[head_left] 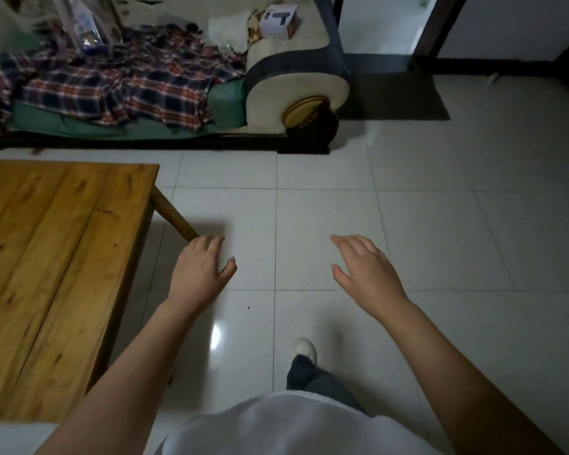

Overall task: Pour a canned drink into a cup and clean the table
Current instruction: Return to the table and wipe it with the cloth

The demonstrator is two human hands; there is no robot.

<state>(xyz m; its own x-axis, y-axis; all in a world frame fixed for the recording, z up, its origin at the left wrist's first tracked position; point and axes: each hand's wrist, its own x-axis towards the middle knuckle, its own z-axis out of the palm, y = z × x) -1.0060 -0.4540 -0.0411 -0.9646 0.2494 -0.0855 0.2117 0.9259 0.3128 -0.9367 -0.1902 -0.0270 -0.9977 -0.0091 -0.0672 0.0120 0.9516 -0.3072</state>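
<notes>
A low wooden table (56, 257) fills the left side of the head view, and the part I see carries nothing. No can and no cup are in sight. My left hand (199, 270) hangs over the white tiled floor just right of the table's corner, fingers relaxed and holding nothing. About a tile's width to its right, my right hand (365, 269) is stretched forward with loose fingers, also holding nothing.
A sofa (296, 70) with a plaid cloth (112, 80) and a small white box (278, 21) runs along the back left. A dark doormat (398, 96) lies before a doorway at the back right. My foot in a white shoe (306, 349) stands on the tiles.
</notes>
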